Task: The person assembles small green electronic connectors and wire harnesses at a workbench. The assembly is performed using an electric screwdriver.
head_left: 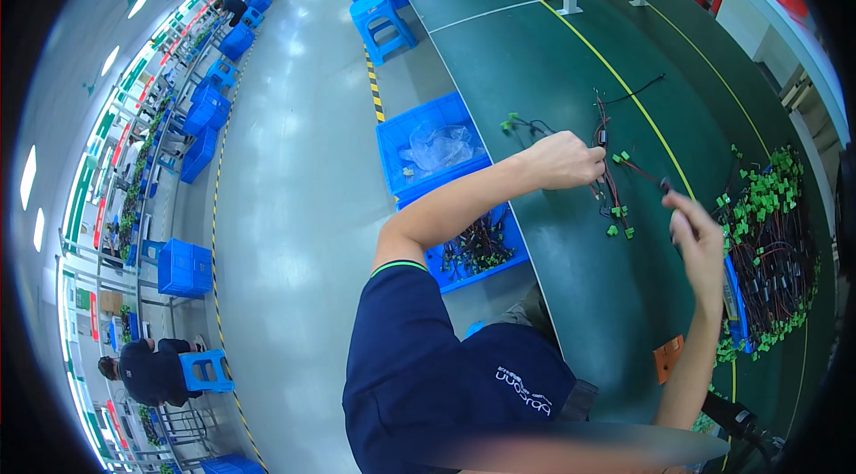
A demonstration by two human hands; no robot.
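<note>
Over the green tabletop [571, 269], my left hand [566, 160] is closed on a wire harness [612, 197] with thin red and black wires and bright green connectors. Part of the harness runs out beyond my fingertips, and green-ended wires [530, 124] show on the other side of the hand. My right hand [698, 229], to the right and nearer me, has its fingers closed around a dark cable end [665, 185]. From there a reddish-brown wire [640, 169] with green connectors reaches toward the left hand. Its grip is slightly blurred.
Right of my right arm, a blue tray [736, 309] is heaped with green-connector harnesses [771, 242]. An orange card [667, 358] lies beside my forearm. Left of the table stand a blue bin [389, 148] with clear plastic bags and another holding harnesses [481, 247]. Blue stools [382, 26] line the aisle.
</note>
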